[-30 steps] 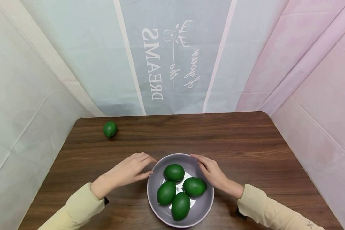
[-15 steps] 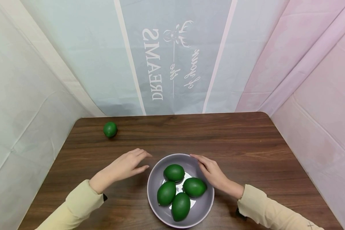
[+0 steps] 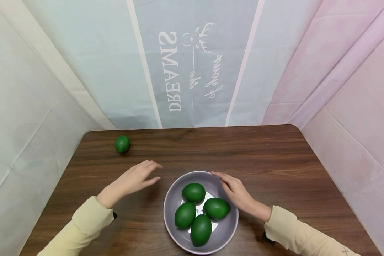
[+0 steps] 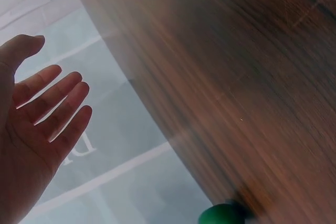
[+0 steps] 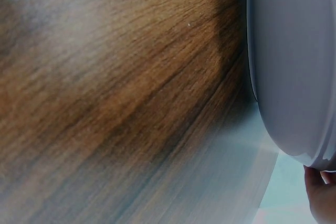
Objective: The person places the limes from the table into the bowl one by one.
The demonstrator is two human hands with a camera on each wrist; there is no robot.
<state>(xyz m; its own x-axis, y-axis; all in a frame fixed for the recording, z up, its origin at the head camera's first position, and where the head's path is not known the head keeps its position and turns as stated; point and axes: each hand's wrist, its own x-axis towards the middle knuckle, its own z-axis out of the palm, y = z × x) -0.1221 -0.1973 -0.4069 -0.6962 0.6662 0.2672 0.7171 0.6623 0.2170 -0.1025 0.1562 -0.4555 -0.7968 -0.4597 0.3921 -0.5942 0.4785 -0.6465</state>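
Note:
In the head view a grey bowl [image 3: 170, 227] stands near the table's front. Inside lie several green limes, among them one lime [image 3: 193, 192] at the far side and another lime [image 3: 201, 230] nearest the person. My right hand [image 3: 238, 193] holds the bowl's right far rim, its thumb over the inner side and its fingers along the outside. Left of the bowl, my left hand [image 3: 131, 180] hovers above the table with relaxed fingers, holding nothing. A single lime [image 3: 122, 144] sits at the table's back left, beyond that hand; its edge [image 4: 223, 214] shows in the left wrist view.
The brown wooden table [image 3: 259, 156] ends at a pale blue printed curtain [image 3: 192, 71] behind. White cloth [image 3: 28, 117] hangs on the left and pinkish cloth [image 3: 355, 106] on the right.
My left hand has left the bowl's left rim and moved away to the left and slightly toward the table's back. The right hand, the bowl and the limes stay in place.

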